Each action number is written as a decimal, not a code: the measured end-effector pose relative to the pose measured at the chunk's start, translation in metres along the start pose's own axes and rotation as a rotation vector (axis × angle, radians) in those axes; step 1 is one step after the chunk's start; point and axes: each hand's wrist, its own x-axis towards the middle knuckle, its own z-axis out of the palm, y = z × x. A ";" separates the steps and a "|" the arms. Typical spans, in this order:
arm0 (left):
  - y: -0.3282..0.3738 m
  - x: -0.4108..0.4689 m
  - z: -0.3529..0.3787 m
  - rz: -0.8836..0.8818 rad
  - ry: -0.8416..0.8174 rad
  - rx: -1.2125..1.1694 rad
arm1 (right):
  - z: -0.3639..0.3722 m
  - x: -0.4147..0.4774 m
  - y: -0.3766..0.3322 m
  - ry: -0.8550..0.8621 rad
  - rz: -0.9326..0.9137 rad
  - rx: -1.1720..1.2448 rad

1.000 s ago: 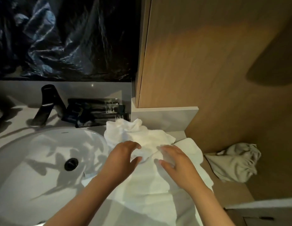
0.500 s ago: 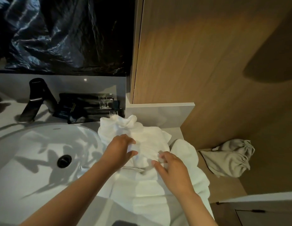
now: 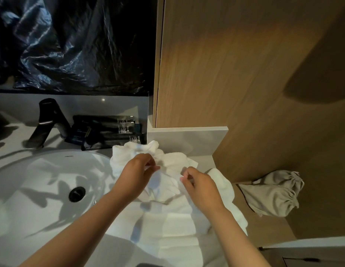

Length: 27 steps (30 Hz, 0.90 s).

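A white towel (image 3: 173, 224) lies bunched on the counter to the right of the basin and drapes toward me over the front edge. My left hand (image 3: 137, 176) pinches a fold of the towel near its crumpled far end, thumb against curled fingers. My right hand (image 3: 202, 187) pinches another fold a little to the right, thumb and forefinger closed on the cloth. The two hands are a short gap apart over the middle of the towel.
A white basin (image 3: 42, 189) with a dark drain (image 3: 77, 194) fills the left. A black tap (image 3: 44, 124) and dark toiletry packets (image 3: 106, 132) stand behind it. A wooden wall panel (image 3: 245, 74) rises at right. A grey drawstring bag (image 3: 272, 193) lies on the wooden ledge.
Both hands went from lying spread on the towel to pinching its folds. They have lifted the cloth slightly and moved a little apart.
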 end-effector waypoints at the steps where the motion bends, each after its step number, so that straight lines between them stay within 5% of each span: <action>1: 0.005 0.001 -0.004 0.017 0.020 -0.007 | -0.004 0.002 -0.003 0.040 -0.021 -0.030; 13: 0.089 0.032 -0.094 0.309 0.280 -0.003 | -0.106 0.014 -0.082 0.372 -0.224 0.324; 27: 0.212 0.039 -0.182 0.641 0.573 -0.069 | -0.244 0.010 -0.161 0.813 -0.527 0.270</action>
